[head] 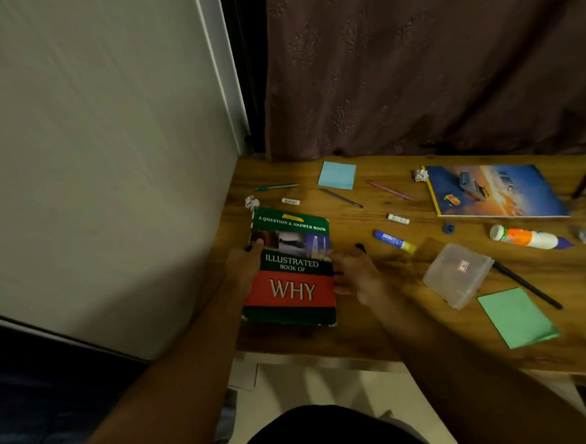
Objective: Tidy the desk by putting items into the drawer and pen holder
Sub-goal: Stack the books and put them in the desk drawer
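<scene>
A green and red book titled "Illustrated Book of Why" [292,278] lies at the left end of the wooden desk [371,325]. My left hand [245,265] grips its left edge, thumb on the cover. My right hand [355,272] holds its right edge with curled fingers. Loose on the desk lie a green pen [275,187], a grey pencil [340,198], a pink pencil [388,190], a blue glue stick [394,241], two small erasers [290,201] [398,218], a blue sharpener [448,228] and a black pen [526,285].
A blue notepad [337,175], a green notepad [516,317], a clear plastic box [458,274], a glue bottle [524,237], a blue notebook [493,191] and crumpled paper balls [421,175] [251,202] lie about. A wall stands left, a curtain behind.
</scene>
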The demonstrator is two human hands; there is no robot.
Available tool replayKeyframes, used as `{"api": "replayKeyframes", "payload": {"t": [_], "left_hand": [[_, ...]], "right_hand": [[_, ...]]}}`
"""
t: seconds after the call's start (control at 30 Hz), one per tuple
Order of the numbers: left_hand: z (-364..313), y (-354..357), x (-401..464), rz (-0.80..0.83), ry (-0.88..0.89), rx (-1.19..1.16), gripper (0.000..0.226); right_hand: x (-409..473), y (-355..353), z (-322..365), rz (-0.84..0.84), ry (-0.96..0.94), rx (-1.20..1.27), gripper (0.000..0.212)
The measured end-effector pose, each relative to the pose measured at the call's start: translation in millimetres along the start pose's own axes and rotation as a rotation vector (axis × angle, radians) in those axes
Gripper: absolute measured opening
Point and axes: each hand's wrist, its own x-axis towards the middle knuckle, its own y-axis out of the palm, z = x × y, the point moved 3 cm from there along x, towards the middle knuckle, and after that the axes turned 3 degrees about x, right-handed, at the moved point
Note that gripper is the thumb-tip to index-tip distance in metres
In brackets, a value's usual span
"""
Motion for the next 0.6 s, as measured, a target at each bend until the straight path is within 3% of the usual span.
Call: {"api": "replayKeyframes", "payload": {"t": [0.13, 0.37, 0.6], "left_hand": [[-42, 5, -10, -0.011, 0.18, 0.089, 0.028], [-123, 58, -36, 0.143, 0.303, -0.101, 0.024], [-184, 148, -73, 0.27, 0.444, 0.041, 0.026]], "right_hand": [[1, -18, 10, -0.03, -0.053, 0.036, 0.025], [-4, -74, 55, -0.065, -0.147, 0.179, 0.015], [-27, -165, 80, -0.13, -0.13, 0.305, 0.011]]}}
